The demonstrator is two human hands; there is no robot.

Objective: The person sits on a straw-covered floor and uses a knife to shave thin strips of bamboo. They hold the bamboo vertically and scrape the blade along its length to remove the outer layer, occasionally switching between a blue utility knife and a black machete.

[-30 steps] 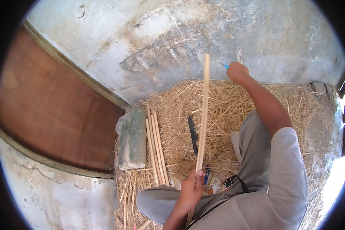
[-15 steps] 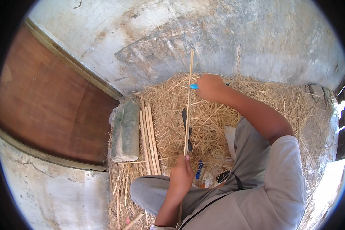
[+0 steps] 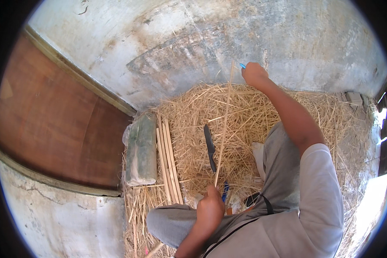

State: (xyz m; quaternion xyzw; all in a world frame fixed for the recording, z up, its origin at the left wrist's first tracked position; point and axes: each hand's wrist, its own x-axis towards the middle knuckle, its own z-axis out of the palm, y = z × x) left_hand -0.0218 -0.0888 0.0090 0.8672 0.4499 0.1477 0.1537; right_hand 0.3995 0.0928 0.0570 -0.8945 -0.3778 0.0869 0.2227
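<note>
My left hand (image 3: 210,207) is closed around the lower end of a long, thin wooden strip (image 3: 224,129). From there the strip slants up and away, its far tip standing out against the wall. My right hand (image 3: 254,75) is a fist near that tip, gripping a small tool with a blue end (image 3: 242,66); my fingers hide most of it, so its exact kind is unclear. Beneath the strip, a black knife (image 3: 210,146) lies on the shavings. Several pale wooden strips (image 3: 170,159) lie side by side at the left.
Straw-like shavings (image 3: 193,112) cover the floor. A wrapped greenish block (image 3: 141,150) sits beside the strips, near a brown wooden panel (image 3: 64,116). The stained wall (image 3: 288,38) rises at the far side. A blue object (image 3: 225,191) lies by my legs.
My right hand has moved up and to the right with the blue tool, to the strip's far tip. The strip now leans further right, and my left hand has shifted slightly right and nearer me.
</note>
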